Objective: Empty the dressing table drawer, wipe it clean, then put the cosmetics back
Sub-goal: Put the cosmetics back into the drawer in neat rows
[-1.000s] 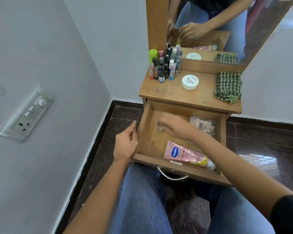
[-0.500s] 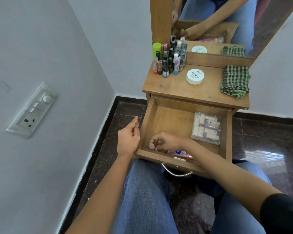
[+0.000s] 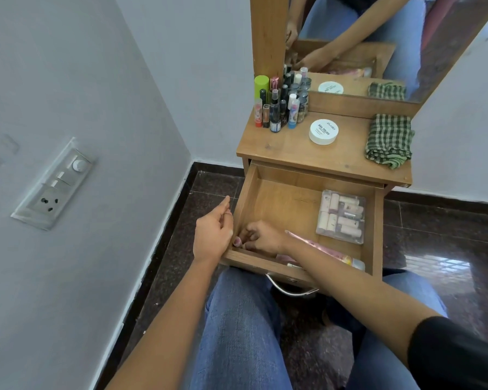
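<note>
Right hand (image 3: 262, 239) fingers curled, hold unclear, in drawer (image 3: 247, 198) corner. Pink tube (image 3: 321, 250) just right. Left hand (image 3: 213, 235) loose, empty, alongside, against drawer wall.

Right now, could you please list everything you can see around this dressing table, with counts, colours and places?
drawer: one, wooden, pulled open.
clear pack: one, pale tubes inside, drawer's right rear.
pink tube: one, pink, drawer front, partly under forearm.
small bottles: crowded cluster, mixed colours, left rear of tabletop.
white jar: one, white, tabletop middle.
checked cloth: one, green-and-cream, tabletop right.
mirror: one, wood-framed, behind tabletop.
switch panel: one, grey-white, on wall at left.
left hand: against drawer's front left corner, outside.
right hand: inside that corner, fingers curled; contents unclear.
</note>
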A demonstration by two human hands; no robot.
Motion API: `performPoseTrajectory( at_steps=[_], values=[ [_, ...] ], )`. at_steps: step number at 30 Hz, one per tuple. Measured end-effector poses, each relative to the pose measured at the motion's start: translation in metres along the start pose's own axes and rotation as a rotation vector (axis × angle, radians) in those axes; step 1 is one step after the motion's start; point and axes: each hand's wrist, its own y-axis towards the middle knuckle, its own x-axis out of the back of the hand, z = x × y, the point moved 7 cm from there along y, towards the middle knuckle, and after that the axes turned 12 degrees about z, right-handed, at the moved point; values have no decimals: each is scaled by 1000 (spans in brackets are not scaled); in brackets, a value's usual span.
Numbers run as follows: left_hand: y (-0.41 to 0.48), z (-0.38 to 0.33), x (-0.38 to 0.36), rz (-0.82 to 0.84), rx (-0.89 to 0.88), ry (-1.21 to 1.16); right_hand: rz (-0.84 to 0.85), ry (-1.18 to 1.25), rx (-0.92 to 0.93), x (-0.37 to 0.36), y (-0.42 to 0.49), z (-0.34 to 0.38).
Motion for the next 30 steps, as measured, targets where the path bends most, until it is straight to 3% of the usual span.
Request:
performPoseTrajectory(
  at_steps=[4, 7, 10, 14, 23, 30],
  values=[
    [-10, -18, -1, 69, -26, 286, -60, -160, 12, 20, -17, 14],
    [-11, -25, 1, 58, -47, 469, -371, -223, 104, 72, -45, 40],
    [-13, -20, 4, 53, 54, 359, -771, -186, 174, 140, -75, 65],
    [-17, -11, 4, 34, 141, 212, -1055, -278, 246, 210, -87, 85],
    [-10, -2, 0, 59, 144, 158, -1038, -464, 99, 247, -51, 77],
    [-7, 3, 0, 54, 128, 147, -1130, -487, 148, 241, -55, 85]
  ],
)
